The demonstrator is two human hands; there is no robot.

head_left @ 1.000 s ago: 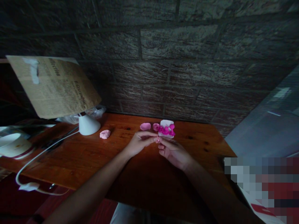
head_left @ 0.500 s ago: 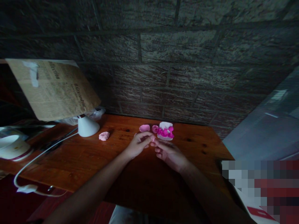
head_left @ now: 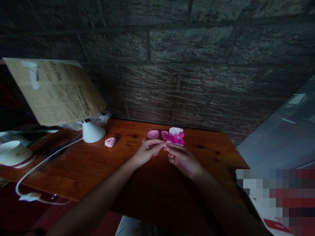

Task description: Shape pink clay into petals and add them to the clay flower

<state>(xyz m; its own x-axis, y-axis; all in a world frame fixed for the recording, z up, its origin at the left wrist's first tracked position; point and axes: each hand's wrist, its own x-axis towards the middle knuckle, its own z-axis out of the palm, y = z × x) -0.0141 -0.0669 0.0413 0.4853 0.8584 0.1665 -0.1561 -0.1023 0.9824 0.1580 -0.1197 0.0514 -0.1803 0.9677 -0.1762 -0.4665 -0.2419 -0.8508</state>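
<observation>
My left hand [head_left: 147, 152] and my right hand [head_left: 183, 160] meet over the table, fingertips pinched on a small piece of pink clay [head_left: 165, 146]. Its exact shape is mostly hidden by the fingers. Just beyond them lie a pink, shallow, dish-like clay piece [head_left: 153, 134] and a small pink rose-like clay piece [head_left: 164, 134]. To the right, several bright magenta clay pieces [head_left: 176, 139] rest on a white pad [head_left: 176, 130]. A lump of pale pink clay [head_left: 110, 142] sits farther left, apart from both hands.
A lamp with a newsprint shade [head_left: 61, 93] and white base [head_left: 93, 132] stands at the left, its white cord [head_left: 46, 160] running over the table's [head_left: 98, 170] front edge. A white cup [head_left: 14, 153] is at the far left. A brick wall [head_left: 162, 78] rises behind.
Both hands shifted slightly left, then back right, still pinching the small pink piece together. Its position between the fingertips varies a little. The things on the table have stayed in place.
</observation>
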